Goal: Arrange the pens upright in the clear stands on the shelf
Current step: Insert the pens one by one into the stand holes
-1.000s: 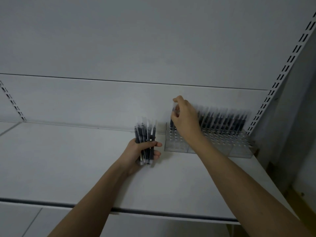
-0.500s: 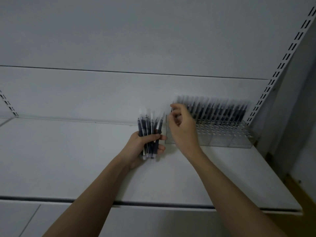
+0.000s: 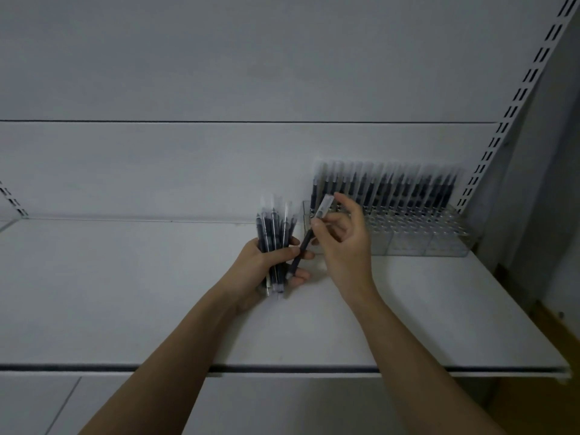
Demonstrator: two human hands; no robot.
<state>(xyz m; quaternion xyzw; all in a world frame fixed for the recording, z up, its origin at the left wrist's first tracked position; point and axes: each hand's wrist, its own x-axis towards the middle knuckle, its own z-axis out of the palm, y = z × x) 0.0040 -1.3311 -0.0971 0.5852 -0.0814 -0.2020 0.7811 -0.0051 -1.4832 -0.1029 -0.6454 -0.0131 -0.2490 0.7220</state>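
My left hand [image 3: 266, 265] grips a bundle of dark pens [image 3: 273, 229] with clear caps, held upright just above the white shelf [image 3: 125, 293]. My right hand [image 3: 342, 243] pinches one pen [image 3: 306, 243] near its clear cap; the pen slants down-left, its lower end by my left fingers. Right of my hands stand the clear stands [image 3: 423, 233] with many holes, against the back wall. A row of upright dark pens [image 3: 392, 186] fills their rear holes; the front holes show no pens.
A slotted upright rail [image 3: 514, 98] runs along the right corner, just beyond the stands. The shelf's front edge [image 3: 282, 368] crosses the lower part of the view. Another slotted rail [image 3: 12, 199] sits at far left.
My right hand left the stand's back row, came to the bundle and now pinches a single pen, tilting it out. My left hand stayed put.
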